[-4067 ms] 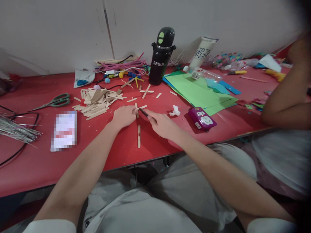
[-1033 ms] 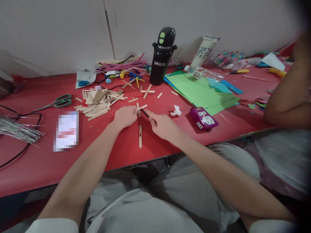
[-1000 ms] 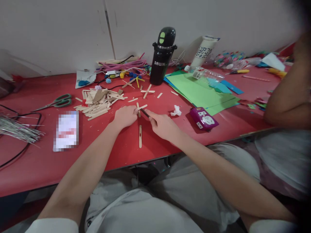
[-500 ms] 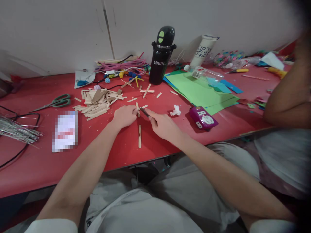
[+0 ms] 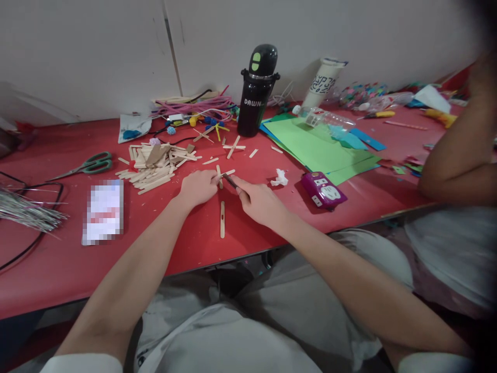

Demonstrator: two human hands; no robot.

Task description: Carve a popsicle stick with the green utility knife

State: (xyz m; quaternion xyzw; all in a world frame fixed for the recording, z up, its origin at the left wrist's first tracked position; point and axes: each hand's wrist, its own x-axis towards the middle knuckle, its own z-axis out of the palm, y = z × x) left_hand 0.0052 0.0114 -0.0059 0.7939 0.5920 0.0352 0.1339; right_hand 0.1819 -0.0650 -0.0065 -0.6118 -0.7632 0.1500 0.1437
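My left hand (image 5: 199,187) is closed, its fingertips pinching a wooden craft stick (image 5: 230,172) against the table. That stick lies slantwise across another craft stick (image 5: 219,170). In my right hand (image 5: 261,201) is a slim dark tool (image 5: 230,181) that looks like a craft knife. Its tip meets the wood close to my left fingertips; the exact contact is too small to make out. Nearer to me, a single notched stick (image 5: 222,219) with a dark slot in its middle lies flat. Two crossed sticks (image 5: 233,147) rest farther back.
A pile of craft sticks (image 5: 155,166), green-handled scissors (image 5: 96,162) and a blurred phone-like rectangle (image 5: 103,212) lie left. Behind stands a black bottle (image 5: 254,98). To the right are green paper (image 5: 310,142), crumpled tissue (image 5: 279,177), a purple case (image 5: 323,190) and another person's arm (image 5: 450,160).
The view has shifted very slightly. Both hands keep nearly the same position and grip, and nothing on the table has visibly moved.
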